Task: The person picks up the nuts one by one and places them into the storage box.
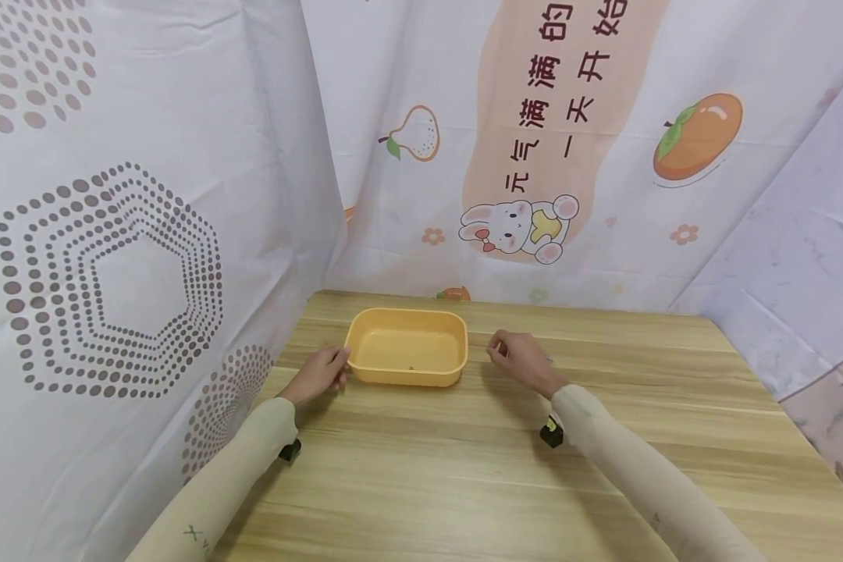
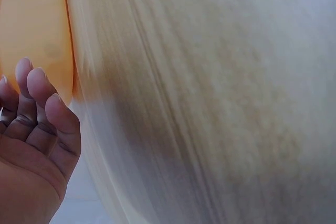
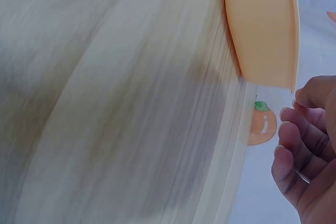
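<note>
A yellow-orange plastic basin (image 1: pixel 407 378), rectangular with rounded corners, stands upright on the wooden table near its back edge. At the basin's left end is my left hand (image 1: pixel 320 370), its thumb side at the rim. In the left wrist view that hand's fingers (image 2: pixel 39 85) are loosely bent beside the basin's outer wall (image 2: pixel 39 30); its thumb is hidden there. To the right of the basin, a small gap away, my right hand (image 1: pixel 523 357) hovers low with loosely curled fingers. The right wrist view shows nothing in those fingers (image 3: pixel 294 145).
The wood-grain table (image 1: pixel 449 468) reaches toward me. A white curtain (image 1: pixel 133 195) with dotted patterns hangs close along the left. Behind the table hangs a printed cloth (image 1: pixel 393 78) with fruit, a rabbit and writing. A pale cloth (image 1: pixel 801 257) hangs on the right.
</note>
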`<control>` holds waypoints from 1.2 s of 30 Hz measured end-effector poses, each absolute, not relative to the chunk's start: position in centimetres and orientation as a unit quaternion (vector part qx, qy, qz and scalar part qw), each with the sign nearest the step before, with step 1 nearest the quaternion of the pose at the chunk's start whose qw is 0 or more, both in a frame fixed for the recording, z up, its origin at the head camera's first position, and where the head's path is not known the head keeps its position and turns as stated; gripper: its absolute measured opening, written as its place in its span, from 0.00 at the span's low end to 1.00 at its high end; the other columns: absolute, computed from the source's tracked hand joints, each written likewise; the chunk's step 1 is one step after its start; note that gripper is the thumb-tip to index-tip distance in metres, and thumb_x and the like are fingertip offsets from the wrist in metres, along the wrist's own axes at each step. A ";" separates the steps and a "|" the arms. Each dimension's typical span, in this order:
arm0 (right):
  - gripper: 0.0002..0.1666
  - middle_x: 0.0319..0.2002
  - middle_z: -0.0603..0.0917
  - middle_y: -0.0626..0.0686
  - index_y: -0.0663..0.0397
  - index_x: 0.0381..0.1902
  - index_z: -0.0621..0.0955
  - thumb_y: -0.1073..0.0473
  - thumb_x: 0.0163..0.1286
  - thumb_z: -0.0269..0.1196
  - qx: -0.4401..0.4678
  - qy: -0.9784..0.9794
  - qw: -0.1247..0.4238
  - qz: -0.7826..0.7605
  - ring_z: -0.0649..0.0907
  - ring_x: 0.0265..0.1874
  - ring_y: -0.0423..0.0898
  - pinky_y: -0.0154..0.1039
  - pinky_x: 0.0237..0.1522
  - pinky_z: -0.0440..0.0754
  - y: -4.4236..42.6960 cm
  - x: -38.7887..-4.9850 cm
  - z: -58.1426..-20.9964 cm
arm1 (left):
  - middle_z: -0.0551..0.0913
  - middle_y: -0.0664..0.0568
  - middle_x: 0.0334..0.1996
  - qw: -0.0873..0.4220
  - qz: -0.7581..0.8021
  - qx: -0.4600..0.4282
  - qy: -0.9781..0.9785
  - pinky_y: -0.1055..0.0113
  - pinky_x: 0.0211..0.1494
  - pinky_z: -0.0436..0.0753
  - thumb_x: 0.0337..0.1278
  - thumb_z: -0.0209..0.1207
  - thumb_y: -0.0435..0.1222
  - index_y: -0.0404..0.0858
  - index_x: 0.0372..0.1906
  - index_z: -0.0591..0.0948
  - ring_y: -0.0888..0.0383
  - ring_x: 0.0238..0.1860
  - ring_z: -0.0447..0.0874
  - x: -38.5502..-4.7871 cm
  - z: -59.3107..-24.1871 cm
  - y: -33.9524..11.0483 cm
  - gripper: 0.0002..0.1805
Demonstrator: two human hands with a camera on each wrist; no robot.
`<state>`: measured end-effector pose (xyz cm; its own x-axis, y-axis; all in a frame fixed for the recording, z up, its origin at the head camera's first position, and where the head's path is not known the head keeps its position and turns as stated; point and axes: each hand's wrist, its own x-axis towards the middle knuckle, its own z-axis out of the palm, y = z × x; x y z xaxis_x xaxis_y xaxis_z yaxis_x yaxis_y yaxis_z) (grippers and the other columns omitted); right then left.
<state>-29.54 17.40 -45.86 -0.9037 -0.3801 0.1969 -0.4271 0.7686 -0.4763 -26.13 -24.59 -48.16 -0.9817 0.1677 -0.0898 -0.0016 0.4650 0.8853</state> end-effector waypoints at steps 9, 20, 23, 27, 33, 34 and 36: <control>0.05 0.24 0.82 0.46 0.54 0.38 0.83 0.58 0.74 0.65 0.195 -0.945 0.048 0.259 0.78 0.22 0.41 0.38 0.26 0.77 19.5 -29.9 -46.5 | 0.80 0.42 0.28 0.081 0.514 0.053 0.852 0.68 0.25 0.78 0.85 0.44 0.47 0.30 0.42 0.77 0.55 0.24 0.76 -26.1 -48.2 -24.6 0.24; 0.05 0.25 0.83 0.49 0.55 0.38 0.83 0.59 0.73 0.65 0.176 -0.951 0.067 0.244 0.79 0.23 0.43 0.40 0.27 0.77 22.4 -30.4 -47.4 | 0.80 0.43 0.27 0.080 0.513 0.061 0.853 0.68 0.25 0.78 0.84 0.44 0.49 0.29 0.42 0.77 0.55 0.24 0.76 -26.2 -48.2 -24.6 0.26; 0.05 0.25 0.83 0.49 0.56 0.38 0.83 0.60 0.72 0.64 0.171 -0.952 0.073 0.244 0.79 0.23 0.44 0.41 0.27 0.77 23.2 -30.4 -47.5 | 0.80 0.44 0.27 0.080 0.512 0.061 0.853 0.68 0.25 0.78 0.84 0.44 0.50 0.29 0.42 0.76 0.56 0.24 0.75 -26.2 -48.3 -24.7 0.26; 0.06 0.26 0.84 0.51 0.58 0.40 0.82 0.59 0.74 0.64 0.159 -0.955 0.067 0.241 0.80 0.24 0.45 0.42 0.27 0.78 24.2 -30.4 -47.6 | 0.80 0.43 0.28 0.079 0.509 0.062 0.855 0.69 0.25 0.78 0.84 0.43 0.50 0.29 0.41 0.76 0.57 0.24 0.75 -26.2 -48.4 -24.8 0.27; 0.07 0.29 0.85 0.54 0.61 0.42 0.81 0.61 0.75 0.62 0.146 -0.959 0.055 0.235 0.83 0.27 0.48 0.45 0.29 0.81 25.8 -30.4 -48.0 | 0.80 0.44 0.28 0.081 0.505 0.062 0.857 0.70 0.25 0.78 0.84 0.43 0.52 0.29 0.41 0.76 0.58 0.24 0.75 -26.2 -48.4 -24.8 0.28; 0.07 0.29 0.86 0.54 0.61 0.42 0.81 0.61 0.75 0.62 0.144 -0.960 0.056 0.235 0.83 0.27 0.48 0.45 0.30 0.82 26.0 -30.5 -48.1 | 0.80 0.44 0.28 0.081 0.505 0.062 0.857 0.70 0.25 0.78 0.84 0.43 0.52 0.29 0.41 0.76 0.58 0.24 0.75 -26.2 -48.4 -24.8 0.28; 0.07 0.29 0.86 0.54 0.61 0.42 0.81 0.61 0.75 0.62 0.141 -0.960 0.058 0.233 0.84 0.27 0.48 0.46 0.30 0.82 26.5 -30.5 -48.3 | 0.80 0.44 0.28 0.080 0.505 0.061 0.857 0.70 0.25 0.78 0.84 0.43 0.51 0.29 0.41 0.76 0.58 0.24 0.75 -26.2 -48.4 -24.8 0.27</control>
<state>-30.51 26.49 -48.25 -0.9534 -0.2446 0.1767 -0.2983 0.8512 -0.4319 -26.18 -24.75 -48.41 -0.9796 0.1857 -0.0764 0.0232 0.4827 0.8755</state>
